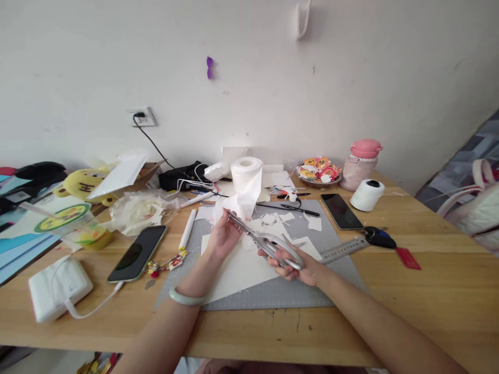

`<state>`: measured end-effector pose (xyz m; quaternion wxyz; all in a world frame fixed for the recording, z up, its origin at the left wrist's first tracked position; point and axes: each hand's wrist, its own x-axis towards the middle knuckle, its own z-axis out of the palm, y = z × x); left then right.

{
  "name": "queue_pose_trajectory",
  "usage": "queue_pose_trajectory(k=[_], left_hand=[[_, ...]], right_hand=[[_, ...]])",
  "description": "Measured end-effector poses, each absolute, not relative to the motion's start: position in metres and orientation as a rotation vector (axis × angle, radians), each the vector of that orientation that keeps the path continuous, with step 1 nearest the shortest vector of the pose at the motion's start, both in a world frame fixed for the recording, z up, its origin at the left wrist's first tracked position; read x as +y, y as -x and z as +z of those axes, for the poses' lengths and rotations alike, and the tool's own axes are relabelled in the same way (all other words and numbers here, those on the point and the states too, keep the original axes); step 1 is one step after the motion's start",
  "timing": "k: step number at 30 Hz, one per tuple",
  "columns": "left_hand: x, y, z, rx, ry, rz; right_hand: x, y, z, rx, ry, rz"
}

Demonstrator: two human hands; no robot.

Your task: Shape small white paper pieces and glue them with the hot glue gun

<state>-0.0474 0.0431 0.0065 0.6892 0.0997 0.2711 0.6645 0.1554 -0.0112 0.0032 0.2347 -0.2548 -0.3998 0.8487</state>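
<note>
- My left hand (pixel 223 236): grip pinching a white paper scrap (pixel 218 212), above the grey cutting mat (pixel 273 297).
- My right hand (pixel 302 266): grip wrapped tight round the handles of silver scissors (pixel 259 240), blade tips beside the scrap.
- Steel ruler (pixel 343 250), on the desk (pixel 390 311) just beside my right hand: markings too small for me to read.

This looks like a craft desk in a home. A wooden table (pixel 429 291) stands against a plain white wall (pixel 351 78). In the middle lie a grey cutting mat (pixel 273 296), paper (pixel 241 270), scissors (pixel 268 243) and a ruler (pixel 343 250). Far left sits a yellow soft toy (pixel 81 183), far right a pink drink bottle (pixel 360 163).
</note>
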Motion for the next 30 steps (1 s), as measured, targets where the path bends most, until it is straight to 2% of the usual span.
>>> queue_pose_trajectory(k=[30], left_hand=[[0.0386, 0.0432, 0.0033, 0.592, -0.266, 1.472]], right_hand=[[-0.0119, -0.1528, 0.0046, -1.084, 0.730, 2.289]])
